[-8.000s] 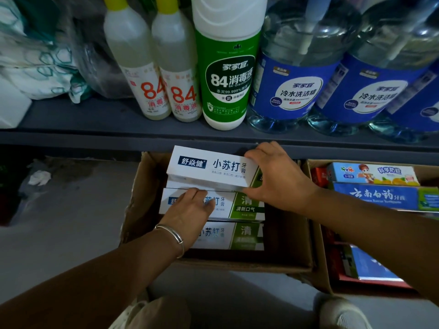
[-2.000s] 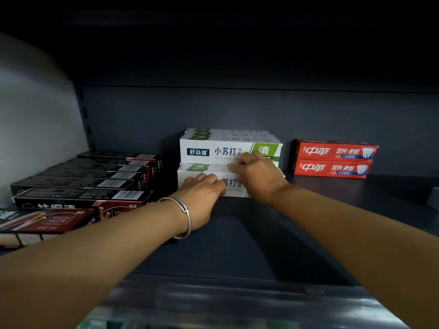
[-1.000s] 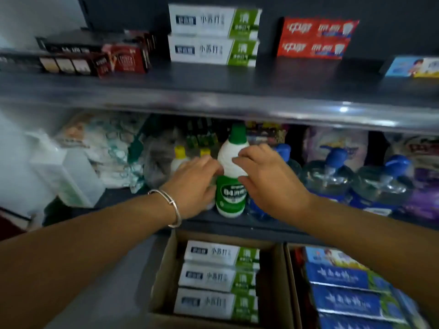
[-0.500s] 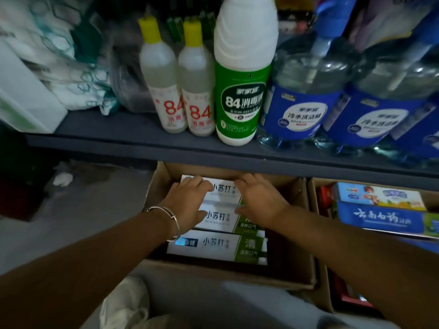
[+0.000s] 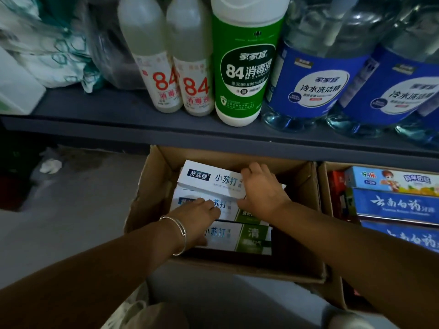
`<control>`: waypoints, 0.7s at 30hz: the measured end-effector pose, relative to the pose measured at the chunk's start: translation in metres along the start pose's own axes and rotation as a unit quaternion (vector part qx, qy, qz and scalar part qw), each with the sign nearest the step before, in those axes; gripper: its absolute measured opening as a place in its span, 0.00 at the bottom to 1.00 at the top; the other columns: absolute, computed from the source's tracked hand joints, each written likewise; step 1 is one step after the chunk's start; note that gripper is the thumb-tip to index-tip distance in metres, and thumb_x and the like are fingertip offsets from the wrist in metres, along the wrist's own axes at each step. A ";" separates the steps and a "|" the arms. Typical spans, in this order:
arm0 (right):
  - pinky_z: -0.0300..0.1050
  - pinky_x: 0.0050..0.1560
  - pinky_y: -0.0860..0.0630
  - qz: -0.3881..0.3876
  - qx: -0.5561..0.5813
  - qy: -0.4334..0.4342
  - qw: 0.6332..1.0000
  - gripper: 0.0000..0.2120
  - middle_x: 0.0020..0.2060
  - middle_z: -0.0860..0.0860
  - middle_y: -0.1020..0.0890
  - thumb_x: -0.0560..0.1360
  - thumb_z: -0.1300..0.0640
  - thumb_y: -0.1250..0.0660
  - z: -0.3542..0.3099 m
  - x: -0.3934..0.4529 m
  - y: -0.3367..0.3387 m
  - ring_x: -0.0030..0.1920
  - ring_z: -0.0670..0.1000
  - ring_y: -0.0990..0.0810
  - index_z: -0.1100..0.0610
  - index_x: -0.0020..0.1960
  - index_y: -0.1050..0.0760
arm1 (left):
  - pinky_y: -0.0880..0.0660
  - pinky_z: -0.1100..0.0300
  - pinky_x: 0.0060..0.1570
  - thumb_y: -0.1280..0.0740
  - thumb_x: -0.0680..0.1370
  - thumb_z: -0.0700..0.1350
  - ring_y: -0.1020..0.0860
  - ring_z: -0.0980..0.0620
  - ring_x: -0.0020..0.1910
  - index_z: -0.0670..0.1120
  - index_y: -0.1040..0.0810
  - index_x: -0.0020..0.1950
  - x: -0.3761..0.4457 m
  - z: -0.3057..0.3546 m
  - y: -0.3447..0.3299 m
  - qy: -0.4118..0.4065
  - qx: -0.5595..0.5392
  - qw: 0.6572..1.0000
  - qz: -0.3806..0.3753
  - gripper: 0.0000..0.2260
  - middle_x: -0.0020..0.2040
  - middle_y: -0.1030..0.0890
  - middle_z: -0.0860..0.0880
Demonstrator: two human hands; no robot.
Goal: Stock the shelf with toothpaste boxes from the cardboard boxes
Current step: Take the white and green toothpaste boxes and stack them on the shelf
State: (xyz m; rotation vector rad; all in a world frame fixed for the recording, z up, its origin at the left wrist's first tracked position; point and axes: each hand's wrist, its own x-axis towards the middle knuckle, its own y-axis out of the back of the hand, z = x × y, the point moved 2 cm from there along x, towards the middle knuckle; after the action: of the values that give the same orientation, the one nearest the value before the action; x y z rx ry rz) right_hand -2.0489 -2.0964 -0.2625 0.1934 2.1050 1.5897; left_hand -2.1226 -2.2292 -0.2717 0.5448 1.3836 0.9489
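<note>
An open cardboard box [image 5: 152, 186] on the floor holds white-and-green toothpaste boxes. My right hand [image 5: 261, 191] grips the right end of the top toothpaste box [image 5: 209, 179], which is tilted up out of the row. My left hand [image 5: 197, 214], with a silver bangle on the wrist, lies over the second toothpaste box [image 5: 228, 206], its fingers curled at the box's left part. A third toothpaste box [image 5: 240, 237] lies nearest me in the carton.
A second cardboard box [image 5: 325, 186] to the right holds blue and children's toothpaste boxes [image 5: 394, 205]. Above, a dark shelf [image 5: 118, 110] carries two "84" bottles [image 5: 164, 79], a green disinfectant bottle [image 5: 244, 74] and blue detergent bottles [image 5: 316, 86]. Grey floor lies to the left.
Both hands went from the upper shelf down into the carton. Since half a second ago, the top toothpaste box has been raised and tilted by my right hand.
</note>
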 end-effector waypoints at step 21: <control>0.46 0.61 0.29 -0.020 0.055 -0.014 0.998 0.31 0.61 0.55 0.30 0.69 0.48 0.28 0.015 -0.012 0.012 0.61 0.54 0.30 0.58 0.65 0.35 | 0.34 0.52 0.66 0.27 0.70 0.45 0.34 0.46 0.65 0.45 0.38 0.68 0.012 0.007 -0.005 0.025 0.056 0.997 -0.044 0.31 0.66 0.34 0.45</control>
State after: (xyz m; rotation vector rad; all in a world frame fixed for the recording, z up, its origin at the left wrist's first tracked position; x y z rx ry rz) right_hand -2.0335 -2.0843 -0.2503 0.2090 2.1632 1.4414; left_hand -2.1158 -2.2206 -0.2822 0.5419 1.5005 0.8228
